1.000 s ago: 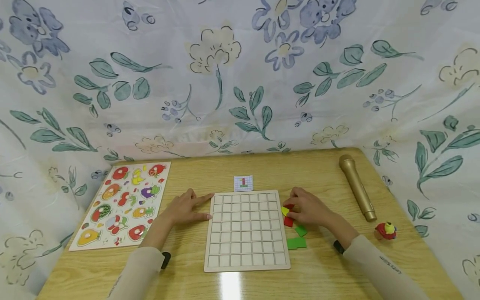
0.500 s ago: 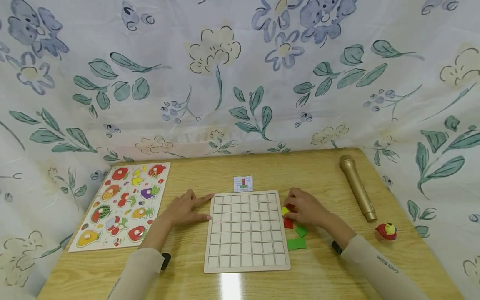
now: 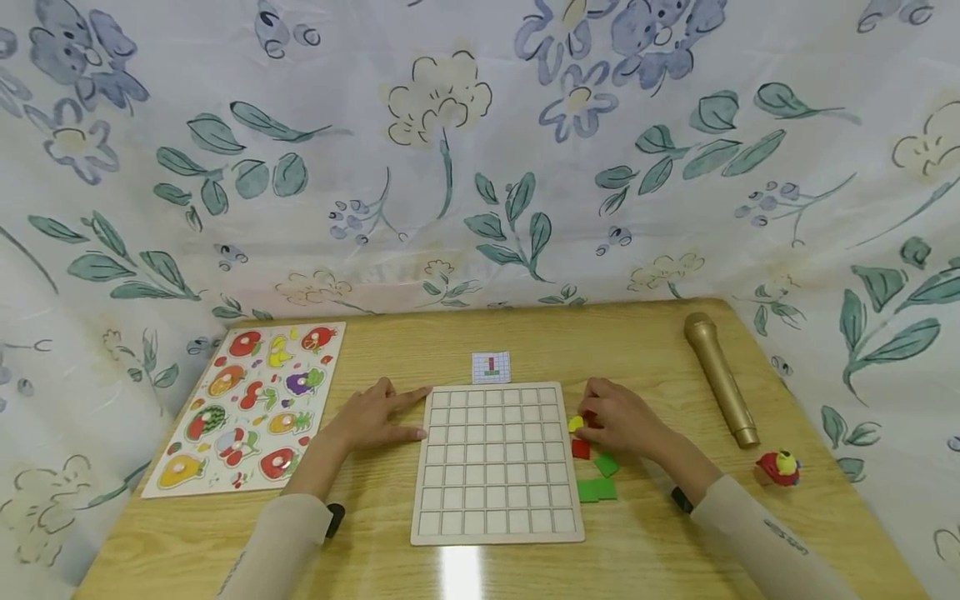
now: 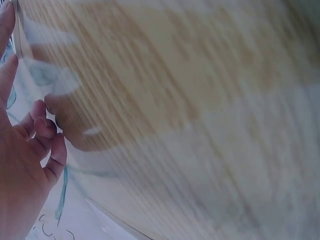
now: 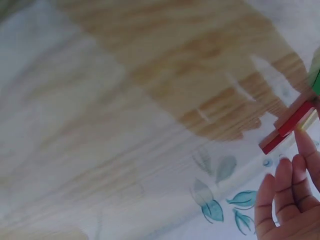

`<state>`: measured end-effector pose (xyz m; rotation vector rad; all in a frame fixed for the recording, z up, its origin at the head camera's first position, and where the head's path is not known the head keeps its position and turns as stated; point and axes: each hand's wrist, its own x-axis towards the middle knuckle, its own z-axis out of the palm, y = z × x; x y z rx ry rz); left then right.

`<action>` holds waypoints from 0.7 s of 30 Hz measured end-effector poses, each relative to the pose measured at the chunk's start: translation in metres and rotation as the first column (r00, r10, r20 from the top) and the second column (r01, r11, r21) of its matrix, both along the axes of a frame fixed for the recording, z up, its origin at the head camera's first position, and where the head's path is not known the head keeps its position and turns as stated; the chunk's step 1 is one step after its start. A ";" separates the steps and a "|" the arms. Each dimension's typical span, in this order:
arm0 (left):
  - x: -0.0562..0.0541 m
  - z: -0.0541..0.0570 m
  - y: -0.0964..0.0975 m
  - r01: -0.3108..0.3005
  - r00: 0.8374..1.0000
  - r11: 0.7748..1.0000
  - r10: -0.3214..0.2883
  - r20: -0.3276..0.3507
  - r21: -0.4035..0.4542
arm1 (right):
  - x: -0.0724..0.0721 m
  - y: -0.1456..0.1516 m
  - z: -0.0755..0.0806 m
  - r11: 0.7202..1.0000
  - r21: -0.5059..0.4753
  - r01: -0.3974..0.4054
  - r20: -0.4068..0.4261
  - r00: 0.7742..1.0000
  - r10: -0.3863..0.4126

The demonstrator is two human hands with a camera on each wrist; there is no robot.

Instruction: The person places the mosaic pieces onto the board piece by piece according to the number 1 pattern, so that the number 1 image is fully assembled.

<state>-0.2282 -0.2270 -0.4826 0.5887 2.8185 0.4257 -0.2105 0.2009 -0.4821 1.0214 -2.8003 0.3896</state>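
My left hand (image 3: 371, 418) rests on the table at the left side of the wooden grid board (image 3: 498, 542), its straight index finger and thumb touching the board's edge. In the left wrist view its other fingers are loosely bent. My right hand (image 3: 622, 418) is at the board's right side, thumb and index finger pinching a small yellow tile (image 3: 575, 423). One red tile (image 3: 581, 449) lies just below these fingers, and another red tile (image 5: 296, 119) shows near the fingertips in the right wrist view. Several green tiles (image 3: 606, 465) lie nearer to me. The board's squares hold no tiles.
Behind the board lies a small pattern card (image 3: 491, 367) with a red and green figure. A fruit puzzle board (image 3: 247, 404) is at the left. On the right are a gold microphone (image 3: 722, 379) and a small red and yellow toy (image 3: 780, 468). A floral curtain (image 3: 480, 167) hangs behind.
The right fingers have shifted slightly on the yellow tile, which now shows at a different angle. The left hand stays at the board's edge. The whole view has moved a little.
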 end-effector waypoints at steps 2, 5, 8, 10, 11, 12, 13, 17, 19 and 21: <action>0.000 0.000 0.000 -0.005 1.000 1.000 0.005 0.002 0.001 | 0.000 0.001 0.000 1.000 0.011 -0.013 -0.041 0.999 0.013; 0.001 0.000 0.001 -0.010 1.000 1.000 0.010 0.007 0.005 | -0.001 0.002 0.001 1.000 0.019 -0.013 -0.075 0.997 0.015; 0.001 0.001 0.001 -0.011 1.000 1.000 0.011 0.004 0.007 | -0.002 0.002 0.005 1.000 0.016 -0.003 -0.091 0.996 0.004; 0.001 0.001 0.001 -0.012 1.000 1.000 0.011 0.002 0.010 | -0.004 0.002 0.007 1.000 0.011 -0.007 -0.109 0.994 0.008; 0.000 0.001 0.001 -0.012 1.000 1.000 0.012 0.002 0.010 | -0.004 0.001 0.009 1.000 0.006 -0.012 -0.121 0.993 0.013; 0.000 0.001 0.000 -0.013 1.000 1.000 0.013 0.001 0.008 | -0.005 0.000 0.010 1.000 -0.001 -0.020 -0.130 0.991 0.020; 0.000 0.001 0.000 -0.013 1.000 1.000 0.013 0.000 0.008 | -0.006 -0.001 0.011 0.999 -0.007 -0.032 -0.140 0.990 0.031; 0.001 0.001 0.001 -0.004 1.000 1.000 0.004 -0.006 0.010 | -0.009 -0.008 0.014 0.996 -0.044 -0.082 -0.144 0.987 0.075; 0.002 0.001 0.000 0.006 1.000 1.000 -0.005 -0.016 0.015 | -0.011 -0.013 0.015 0.994 -0.053 -0.101 -0.133 0.987 0.093; 0.003 0.001 0.000 0.014 1.000 1.000 -0.014 -0.027 0.017 | -0.014 -0.017 0.016 0.992 -0.056 -0.112 -0.118 0.988 0.104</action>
